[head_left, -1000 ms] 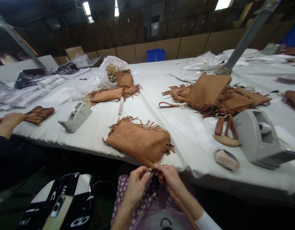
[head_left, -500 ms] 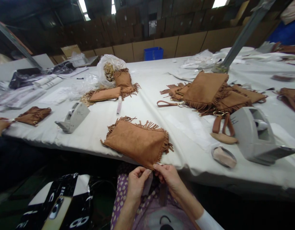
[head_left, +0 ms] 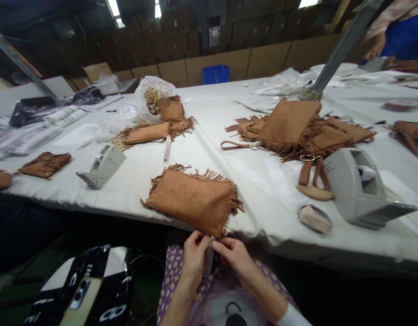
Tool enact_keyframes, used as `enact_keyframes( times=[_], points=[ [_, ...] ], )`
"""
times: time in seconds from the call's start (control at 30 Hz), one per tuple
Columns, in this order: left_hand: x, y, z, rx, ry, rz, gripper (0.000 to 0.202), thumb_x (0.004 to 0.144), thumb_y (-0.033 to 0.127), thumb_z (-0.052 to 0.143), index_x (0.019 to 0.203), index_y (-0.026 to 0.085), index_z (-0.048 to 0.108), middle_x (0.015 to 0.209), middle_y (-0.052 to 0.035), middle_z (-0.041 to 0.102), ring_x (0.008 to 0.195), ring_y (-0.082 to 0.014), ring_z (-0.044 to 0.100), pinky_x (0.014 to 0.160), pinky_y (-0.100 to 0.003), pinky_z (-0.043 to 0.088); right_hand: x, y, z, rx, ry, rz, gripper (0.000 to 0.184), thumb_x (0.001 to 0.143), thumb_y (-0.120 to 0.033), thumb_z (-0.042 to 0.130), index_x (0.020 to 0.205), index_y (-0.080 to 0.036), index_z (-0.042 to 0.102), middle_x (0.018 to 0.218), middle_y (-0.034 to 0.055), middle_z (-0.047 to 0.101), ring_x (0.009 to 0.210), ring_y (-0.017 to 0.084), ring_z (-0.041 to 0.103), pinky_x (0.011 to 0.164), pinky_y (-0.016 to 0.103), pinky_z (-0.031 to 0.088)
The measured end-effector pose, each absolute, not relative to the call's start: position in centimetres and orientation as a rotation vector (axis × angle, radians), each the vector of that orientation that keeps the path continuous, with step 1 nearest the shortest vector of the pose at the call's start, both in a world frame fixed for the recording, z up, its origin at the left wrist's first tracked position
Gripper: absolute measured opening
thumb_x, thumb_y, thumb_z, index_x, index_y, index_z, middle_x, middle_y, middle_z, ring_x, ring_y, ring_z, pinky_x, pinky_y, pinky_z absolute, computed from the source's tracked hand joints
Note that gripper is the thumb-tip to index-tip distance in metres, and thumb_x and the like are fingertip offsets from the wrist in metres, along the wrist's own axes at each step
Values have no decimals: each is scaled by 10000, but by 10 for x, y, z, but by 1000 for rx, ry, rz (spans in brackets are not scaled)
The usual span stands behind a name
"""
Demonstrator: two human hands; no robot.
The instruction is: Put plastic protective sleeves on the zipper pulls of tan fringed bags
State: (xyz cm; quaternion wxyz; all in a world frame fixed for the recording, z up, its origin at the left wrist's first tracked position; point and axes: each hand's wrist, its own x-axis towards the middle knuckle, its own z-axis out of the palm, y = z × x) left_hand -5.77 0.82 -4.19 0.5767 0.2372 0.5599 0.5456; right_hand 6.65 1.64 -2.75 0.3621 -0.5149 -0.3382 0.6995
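Note:
A brown suede-like pouch [head_left: 191, 199] with fringed edges lies at the table's front edge, one corner pointing towards me. Just below that corner my left hand [head_left: 194, 256] pinches a small metal clasp [head_left: 212, 240]. From the clasp hangs a pale, wrapped-looking strip [head_left: 208, 262], partly hidden by my fingers. My right hand [head_left: 238, 259] is closed too, thumb and fingertips meeting at the same clasp from the right. Near the corner, a small metal ring [head_left: 224, 231] shows on the pouch.
Tape dispensers stand left [head_left: 105, 166] and right [head_left: 360, 188]. A pile of fringed pouches [head_left: 290, 122] lies at back right, with a tape roll [head_left: 314, 219] nearer. A plastic bag [head_left: 154, 90] sits behind more pouches. At far left another person's hand [head_left: 0, 181] touches a pouch.
My right hand has moved slightly left and down, from the pouch's corner to the clasp. The pouch stays in place. Another person's arm shows more at the top right.

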Motion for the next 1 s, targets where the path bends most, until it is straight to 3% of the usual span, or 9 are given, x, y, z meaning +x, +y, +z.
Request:
enact_keyframes(
  times=[0.13, 0.3, 0.53, 0.67, 0.83, 1.0],
  points=[
    [-62, 9, -40, 605, 1356, 1254, 361, 666, 453, 747, 818, 142, 646, 748, -12, 657, 704, -148, 581, 669, -240, 447, 59, 20, -26, -1275, -790, 1823, 302, 597, -381, 758, 553, -145, 576, 465, -64, 446, 440, 58, 330, 450, 220, 256],
    [-72, 0, -32, 657, 1299, 1032, 493, 714, 623, 632, 770, 133, 625, 644, -14, 627, 566, -126, 549, 531, -222, 409, 55, 21, -24, -1311, -770, 1805, 308, 594, -385, 738, 514, -150, 557, 431, -68, 434, 417, 56, 320, 443, 228, 241],
    [-74, -3, -29, 446, 1167, 1024, 426, 540, 464, 839, 708, 108, 674, 575, -10, 637, 477, -86, 522, 486, -196, 364, 56, 17, -22, -1336, -840, 1758, 346, 604, -448, 757, 564, -127, 633, 490, 3, 580, 451, 91, 429, 465, 230, 279],
    [-73, 1, -26, 345, 1161, 1020, 388, 514, 414, 859, 674, 98, 701, 541, -24, 642, 469, -91, 529, 493, -203, 371, 57, 15, -22, -1318, -851, 1717, 361, 610, -468, 767, 600, -121, 668, 498, -8, 574, 469, 88, 418, 477, 226, 280],
    [-69, 2, -21, 402, 1254, 1042, 350, 545, 427, 822, 587, 110, 681, 475, -23, 613, 428, -101, 500, 465, -217, 345, 56, 14, -24, -1300, -834, 1732, 360, 607, -474, 775, 607, -124, 688, 518, -4, 586, 482, 97, 428, 493, 235, 295],
    [-61, -5, -23, 706, 1509, 1177, 341, 671, 453, 722, 573, 130, 674, 471, 9, 573, 436, -94, 461, 464, -214, 341, 53, 16, -28, -1361, -814, 1678, 310, 588, -421, 769, 547, -133, 661, 484, -15, 554, 471, 94, 409, 485, 238, 285]
  ],
)
